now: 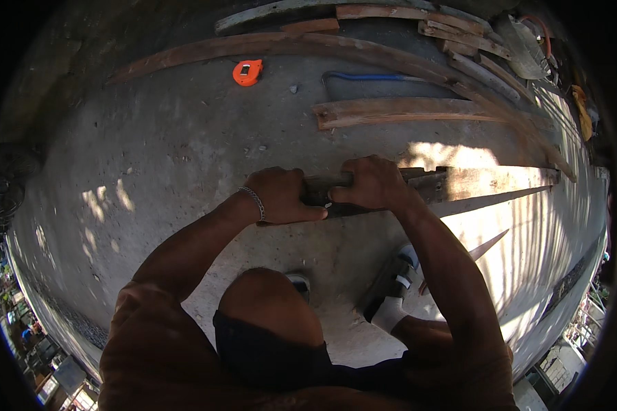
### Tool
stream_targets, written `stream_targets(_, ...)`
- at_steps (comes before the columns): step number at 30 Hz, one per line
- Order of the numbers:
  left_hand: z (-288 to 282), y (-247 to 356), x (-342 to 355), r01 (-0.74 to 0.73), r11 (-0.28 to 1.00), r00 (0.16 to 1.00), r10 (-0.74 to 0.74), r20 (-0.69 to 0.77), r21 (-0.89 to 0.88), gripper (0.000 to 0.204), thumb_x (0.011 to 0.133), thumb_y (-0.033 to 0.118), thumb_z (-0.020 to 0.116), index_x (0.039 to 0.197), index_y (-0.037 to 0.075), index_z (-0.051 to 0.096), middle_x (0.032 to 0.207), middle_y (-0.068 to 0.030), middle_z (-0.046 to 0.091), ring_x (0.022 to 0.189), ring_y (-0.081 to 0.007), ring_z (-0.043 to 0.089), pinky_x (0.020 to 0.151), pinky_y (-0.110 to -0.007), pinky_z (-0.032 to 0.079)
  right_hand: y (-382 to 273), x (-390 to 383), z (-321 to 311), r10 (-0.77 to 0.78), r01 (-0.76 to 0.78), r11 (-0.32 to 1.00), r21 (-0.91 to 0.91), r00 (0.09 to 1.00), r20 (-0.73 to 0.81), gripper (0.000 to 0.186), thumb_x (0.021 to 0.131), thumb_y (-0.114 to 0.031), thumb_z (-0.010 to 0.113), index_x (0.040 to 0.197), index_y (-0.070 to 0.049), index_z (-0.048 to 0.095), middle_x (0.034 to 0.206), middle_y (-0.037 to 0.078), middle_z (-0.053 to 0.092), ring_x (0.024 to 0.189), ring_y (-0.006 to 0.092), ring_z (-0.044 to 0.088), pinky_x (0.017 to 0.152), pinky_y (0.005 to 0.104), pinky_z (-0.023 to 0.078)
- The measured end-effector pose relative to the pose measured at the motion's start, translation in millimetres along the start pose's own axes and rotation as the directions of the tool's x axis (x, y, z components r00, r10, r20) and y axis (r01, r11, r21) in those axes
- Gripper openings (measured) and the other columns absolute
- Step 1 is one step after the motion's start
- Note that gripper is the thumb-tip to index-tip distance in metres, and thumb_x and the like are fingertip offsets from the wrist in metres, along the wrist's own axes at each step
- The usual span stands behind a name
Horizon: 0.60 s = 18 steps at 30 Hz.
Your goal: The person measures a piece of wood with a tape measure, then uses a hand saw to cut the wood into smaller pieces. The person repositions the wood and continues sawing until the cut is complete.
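Note:
A long weathered wooden plank (425,185) lies horizontally in front of me, stretching from between my hands out to the sunlit right. My left hand (279,194) grips its near left end, thumb pointing right along the lower edge, a silver bracelet on the wrist. Just right of it, my right hand (369,183) is also closed on the plank. A short dark grey piece (328,181) shows between the hands; I cannot make out whether it is separate. Below are my bent knee (267,308) and my shod right foot (384,288).
An orange tape measure (247,72) lies on the concrete floor (151,137) ahead. Behind the plank are a blue metal bar (367,77), a loose board (404,109), a long bowed board (206,55) and several short wood pieces (463,38). Clutter (7,178) lines the left edge.

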State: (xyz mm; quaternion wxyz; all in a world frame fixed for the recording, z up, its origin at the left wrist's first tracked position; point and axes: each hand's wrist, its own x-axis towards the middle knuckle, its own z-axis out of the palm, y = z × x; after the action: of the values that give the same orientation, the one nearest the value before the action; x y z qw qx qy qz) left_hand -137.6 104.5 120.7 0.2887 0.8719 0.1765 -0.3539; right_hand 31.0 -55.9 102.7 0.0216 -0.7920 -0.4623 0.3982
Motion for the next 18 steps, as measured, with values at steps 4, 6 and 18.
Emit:
stream_targets(4,-9.2,8.8,6.5,0.110,0.992,0.994,-0.112,-0.020,-0.060,0.084,0.077,0.076,0.063,0.099,-0.003,0.077,0.100,-0.0230,0.077,0.100,-0.0357,0.076,0.088,-0.044,0.059,-7.4,-6.6,-10.8,-0.005,0.005,1.000,0.020,1.000,-0.025,0.075,0.070,-0.066,0.072,0.115,-0.007,0.078,0.110,0.021,0.076,0.111,0.0382,0.071,0.100,0.0468,0.055)
stream_targets(6,-12.9,10.5,5.5,0.143,0.987,0.989,-0.145,-0.015,-0.069,0.085,0.077,0.077,0.063,0.100,-0.003,0.078,0.101,-0.0231,0.077,0.100,-0.0359,0.076,0.087,-0.044,0.059,-10.7,-8.1,-15.6,0.006,-0.006,1.000,0.031,1.000,0.007,0.077,0.070,-0.067,0.073,0.117,-0.006,0.078,0.112,0.021,0.075,0.112,0.0381,0.070,0.101,0.0466,0.054)
stream_targets(18,-5.9,13.4,8.7,0.156,0.987,0.987,-0.157,-0.029,-0.049,0.083,0.078,0.075,0.062,0.103,-0.002,0.078,0.104,-0.0235,0.076,0.103,-0.0372,0.074,0.088,-0.044,0.058,6.6,-0.5,-1.5,-0.079,0.079,0.994,0.071,0.997,0.006,0.073,0.073,-0.063,0.076,0.118,-0.006,0.076,0.112,0.023,0.073,0.114,0.0393,0.068,0.100,0.0473,0.052)
